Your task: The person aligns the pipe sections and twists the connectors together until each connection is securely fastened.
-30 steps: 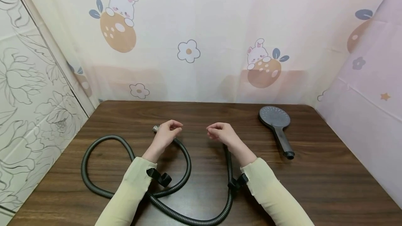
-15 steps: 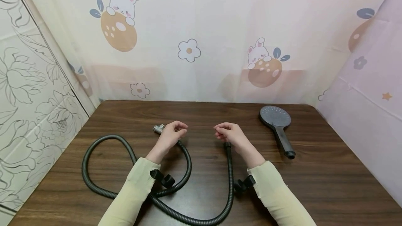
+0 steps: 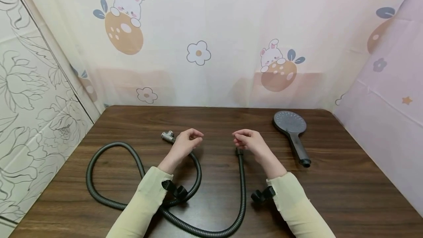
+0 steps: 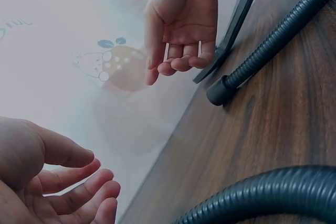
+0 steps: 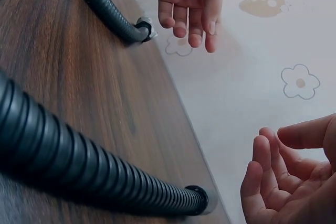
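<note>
A black ribbed shower hose (image 3: 242, 190) lies looped on the brown table. Its silver metal connector (image 3: 167, 136) is just left of my left hand (image 3: 185, 144), which hovers over the hose's upper curve with loosely bent fingers and nothing in them. My right hand (image 3: 254, 143) hangs above the hose's other end, a black collar (image 3: 239, 152), also holding nothing. In the left wrist view that collar (image 4: 218, 92) stands apart from the right hand (image 4: 184, 24). A grey hand shower head (image 3: 290, 123) lies face up to the right, its threaded handle end pointing toward me.
The wooden table (image 3: 333, 179) ends at a pale patterned curtain (image 3: 231, 39) behind it. Another hanging cloth (image 3: 380, 94) borders the right side, and a floral-lined panel (image 3: 36, 94) the left. Dark wrist mounts (image 3: 262, 194) sit on the sleeves.
Both hands have drifted slightly right, the right one farther, uncovering the collar below it. More of the metal connector shows beside the left hand. Hose and shower head have stayed put.
</note>
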Action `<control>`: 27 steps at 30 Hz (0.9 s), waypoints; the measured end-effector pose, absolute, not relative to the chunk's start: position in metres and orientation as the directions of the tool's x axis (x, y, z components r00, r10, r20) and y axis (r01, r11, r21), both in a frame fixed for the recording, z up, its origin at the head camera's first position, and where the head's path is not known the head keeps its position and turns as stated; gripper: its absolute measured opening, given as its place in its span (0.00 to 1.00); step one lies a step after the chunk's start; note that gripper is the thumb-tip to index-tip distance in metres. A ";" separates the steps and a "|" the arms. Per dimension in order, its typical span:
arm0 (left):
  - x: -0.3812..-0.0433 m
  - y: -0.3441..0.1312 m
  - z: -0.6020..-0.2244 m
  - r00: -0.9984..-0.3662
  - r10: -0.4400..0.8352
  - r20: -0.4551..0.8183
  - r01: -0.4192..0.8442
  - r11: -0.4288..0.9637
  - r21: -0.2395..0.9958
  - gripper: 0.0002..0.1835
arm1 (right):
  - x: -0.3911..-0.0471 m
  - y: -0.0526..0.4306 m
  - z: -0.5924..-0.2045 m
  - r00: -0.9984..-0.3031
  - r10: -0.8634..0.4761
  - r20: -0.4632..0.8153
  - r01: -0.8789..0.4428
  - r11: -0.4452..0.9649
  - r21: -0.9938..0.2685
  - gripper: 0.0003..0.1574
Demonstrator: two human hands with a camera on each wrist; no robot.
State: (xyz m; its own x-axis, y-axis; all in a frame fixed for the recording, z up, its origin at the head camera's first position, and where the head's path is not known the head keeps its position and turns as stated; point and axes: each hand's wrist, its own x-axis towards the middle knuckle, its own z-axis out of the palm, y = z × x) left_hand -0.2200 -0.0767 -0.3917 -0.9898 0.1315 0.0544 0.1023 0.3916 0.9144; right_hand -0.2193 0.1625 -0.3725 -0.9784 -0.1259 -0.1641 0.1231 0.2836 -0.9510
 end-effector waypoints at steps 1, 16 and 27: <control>-0.220 -0.076 -0.392 -0.990 0.130 0.049 0.097 0.397 0.913 0.10 | -0.219 0.164 -0.372 -0.978 -0.121 -0.167 0.127 0.284 -0.950 0.19; -0.214 -0.065 -0.392 -0.988 0.145 0.049 0.097 0.349 0.932 0.10 | -0.215 0.178 -0.372 -0.979 -0.094 -0.182 0.151 0.269 -0.951 0.23; -0.212 -0.057 -0.393 -0.982 0.185 0.038 0.101 0.341 0.935 0.10 | -0.214 0.190 -0.369 -0.980 -0.095 -0.175 0.144 0.269 -0.952 0.23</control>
State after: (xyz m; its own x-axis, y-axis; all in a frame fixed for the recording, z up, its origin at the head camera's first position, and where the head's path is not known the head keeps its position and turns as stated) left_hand -0.2123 -0.0572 -0.3934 -0.9820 0.1848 0.0385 0.1008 0.3411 0.9346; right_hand -0.2140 0.1905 -0.3695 -0.9800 -0.0947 -0.1749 0.1439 0.2695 -0.9522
